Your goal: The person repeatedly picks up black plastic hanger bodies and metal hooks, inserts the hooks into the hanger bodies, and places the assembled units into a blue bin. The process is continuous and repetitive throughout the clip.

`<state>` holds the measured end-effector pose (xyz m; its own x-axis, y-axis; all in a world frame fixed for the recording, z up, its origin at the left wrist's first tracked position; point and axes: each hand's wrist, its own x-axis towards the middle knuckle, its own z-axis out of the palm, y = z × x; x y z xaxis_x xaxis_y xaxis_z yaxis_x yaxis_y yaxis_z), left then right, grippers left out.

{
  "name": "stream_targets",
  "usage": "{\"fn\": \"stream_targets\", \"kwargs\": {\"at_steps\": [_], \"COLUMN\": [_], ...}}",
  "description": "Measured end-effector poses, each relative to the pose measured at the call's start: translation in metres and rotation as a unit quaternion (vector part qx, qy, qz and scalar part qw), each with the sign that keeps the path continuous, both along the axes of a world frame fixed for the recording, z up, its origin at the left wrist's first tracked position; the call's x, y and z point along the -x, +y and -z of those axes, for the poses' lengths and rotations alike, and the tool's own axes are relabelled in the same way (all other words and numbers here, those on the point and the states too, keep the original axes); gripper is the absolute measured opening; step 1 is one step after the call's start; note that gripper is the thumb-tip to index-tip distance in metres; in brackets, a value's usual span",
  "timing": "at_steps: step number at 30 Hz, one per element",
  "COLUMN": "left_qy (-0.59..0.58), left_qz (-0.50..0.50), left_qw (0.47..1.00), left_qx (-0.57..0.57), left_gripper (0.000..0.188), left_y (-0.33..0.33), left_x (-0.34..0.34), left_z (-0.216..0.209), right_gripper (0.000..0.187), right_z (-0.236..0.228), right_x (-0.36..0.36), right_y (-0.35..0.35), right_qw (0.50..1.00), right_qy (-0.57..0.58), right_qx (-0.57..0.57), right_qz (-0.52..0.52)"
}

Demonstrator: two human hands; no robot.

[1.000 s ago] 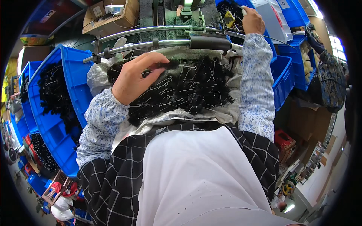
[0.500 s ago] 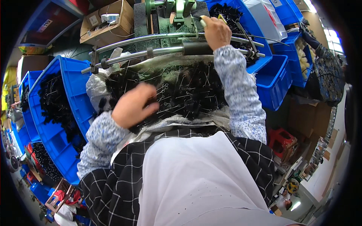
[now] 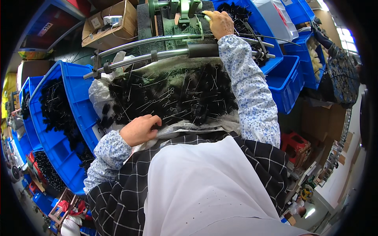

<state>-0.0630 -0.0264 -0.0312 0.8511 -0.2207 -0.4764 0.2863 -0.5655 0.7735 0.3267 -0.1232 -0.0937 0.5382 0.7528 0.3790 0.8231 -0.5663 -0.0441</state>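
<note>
Nearest the camera, a white cloth front (image 3: 204, 188) over a black-and-white checked garment (image 3: 118, 196) fills the lower picture. Just above it, the left hand (image 3: 139, 129), in a blue-flowered white sleeve, lies curled at the near edge of a heap of small black bristle brushes with wire stems (image 3: 177, 94); its fingers are bent inward among the brushes, though whether they pinch one cannot be told. The heap lies on a crumpled clear plastic sheet (image 3: 98, 92) directly in front of the person. To the left stands a large blue plastic bin (image 3: 75, 98) holding more of the same black brushes. Beyond the heap, two curved grey metal bars (image 3: 157, 53) run across. Farther still, the right hand (image 3: 220, 23) reaches out at arm's length, well apart from the left, its fingertips closed on a small pale piece against a green metal machine (image 3: 185, 8). A brown cardboard box (image 3: 112, 25) sits at upper left, and more blue plastic bins (image 3: 287, 78) stand at right.
</note>
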Motion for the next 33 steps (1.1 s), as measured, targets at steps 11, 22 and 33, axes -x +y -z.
{"fn": "stream_targets", "kwargs": {"at_steps": [11, 22, 33], "left_qy": [-0.009, -0.059, -0.169], "left_qz": [-0.056, -0.086, -0.173], "left_qw": [0.998, 0.994, 0.966], "left_qx": [0.039, 0.023, 0.087], "left_gripper": [0.021, 0.012, 0.014], "left_y": [0.0, -0.009, 0.03], "left_x": [0.0, -0.005, -0.004], "left_z": [0.01, 0.001, -0.044], "right_gripper": [0.035, 0.027, 0.023], "right_z": [-0.01, -0.01, -0.004], "right_x": [0.012, 0.06, 0.004], "right_y": [-0.018, 0.041, -0.012], "right_qw": [0.994, 0.998, 0.998], "right_qy": [0.052, 0.029, -0.014], "right_qx": [0.018, 0.01, 0.009], "right_qz": [0.09, 0.058, 0.057]}}
